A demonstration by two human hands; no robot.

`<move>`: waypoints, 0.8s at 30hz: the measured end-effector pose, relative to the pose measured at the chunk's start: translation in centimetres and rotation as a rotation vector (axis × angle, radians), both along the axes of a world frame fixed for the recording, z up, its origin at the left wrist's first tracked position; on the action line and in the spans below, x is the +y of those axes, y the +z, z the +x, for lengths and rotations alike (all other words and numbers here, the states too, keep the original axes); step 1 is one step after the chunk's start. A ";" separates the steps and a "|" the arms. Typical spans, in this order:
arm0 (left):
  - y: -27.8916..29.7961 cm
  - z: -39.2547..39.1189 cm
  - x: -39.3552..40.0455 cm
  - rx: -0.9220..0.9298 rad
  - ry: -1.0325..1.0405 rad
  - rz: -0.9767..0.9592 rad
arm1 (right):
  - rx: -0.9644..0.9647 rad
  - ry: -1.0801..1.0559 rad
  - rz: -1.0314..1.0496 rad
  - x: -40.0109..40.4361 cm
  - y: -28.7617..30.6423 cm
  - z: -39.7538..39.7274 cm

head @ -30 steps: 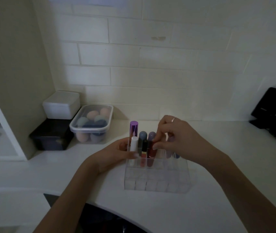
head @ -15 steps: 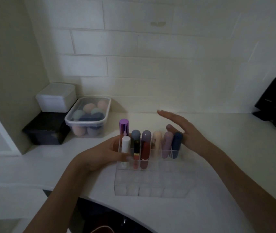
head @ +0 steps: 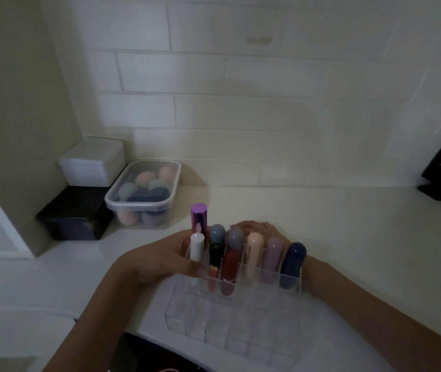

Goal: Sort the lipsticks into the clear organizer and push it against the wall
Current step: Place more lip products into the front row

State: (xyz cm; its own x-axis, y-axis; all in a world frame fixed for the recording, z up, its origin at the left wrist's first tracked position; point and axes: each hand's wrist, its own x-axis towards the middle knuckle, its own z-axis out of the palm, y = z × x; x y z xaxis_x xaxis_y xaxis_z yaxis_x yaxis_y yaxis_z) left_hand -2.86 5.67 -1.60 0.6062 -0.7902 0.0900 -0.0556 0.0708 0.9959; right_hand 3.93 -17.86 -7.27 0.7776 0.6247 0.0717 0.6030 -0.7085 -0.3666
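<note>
lipsticks x9 in organizer, left hand gripping its side, right hand flat behind.

There is only one view, from a camera on the person's head. It looks forward and down, from above and close, at a white counter. The lens is wide, so the tile lines of the wall bend near the frame edges. The organizer stands low in the centre, very near the camera. Both forearms enter from the bottom edge. The wall fills the upper half, and a cabinet side closes the left of the frame.
</note>
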 end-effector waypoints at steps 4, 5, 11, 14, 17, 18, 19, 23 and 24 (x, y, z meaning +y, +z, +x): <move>0.1 -0.1 -0.2 0.015 0.043 -0.017 | 0.008 -0.069 0.087 0.8 1.8 0.9; 0.1 -0.2 -0.2 0.013 0.054 -0.015 | -0.036 -0.090 0.164 0.9 1.9 1.2; 0.3 -0.3 -0.4 0.010 0.104 -0.007 | 0.032 -0.266 0.441 1.4 2.7 1.9; 0.2 -0.3 -0.3 0.012 0.102 -0.006 | 0.165 -0.302 0.621 1.5 2.7 1.9; 0.0 -0.2 -0.2 0.009 0.088 -0.013 | 0.185 -0.307 0.730 1.3 2.9 1.9; -0.1 -0.1 -0.2 0.013 0.083 -0.015 | 0.202 -0.299 0.717 1.2 2.9 1.9; -0.1 -0.1 -0.2 0.020 0.077 -0.015 | 0.228 -0.283 0.722 1.1 2.9 1.9; -0.2 0.0 -0.1 0.033 0.064 -0.017 | 0.256 -0.267 0.903 -0.3 3.3 1.4; -0.3 0.0 -0.2 0.034 0.078 -0.013 | 0.277 -0.286 0.971 -0.8 3.2 1.5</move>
State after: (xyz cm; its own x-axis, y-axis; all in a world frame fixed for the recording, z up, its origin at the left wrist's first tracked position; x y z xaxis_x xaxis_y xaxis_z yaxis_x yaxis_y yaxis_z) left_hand -2.91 5.51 -1.86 0.6688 -0.7394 0.0780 -0.0272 0.0806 0.9964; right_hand 5.41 -18.64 -4.03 0.9530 0.1846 0.2404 0.2674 -0.1386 -0.9536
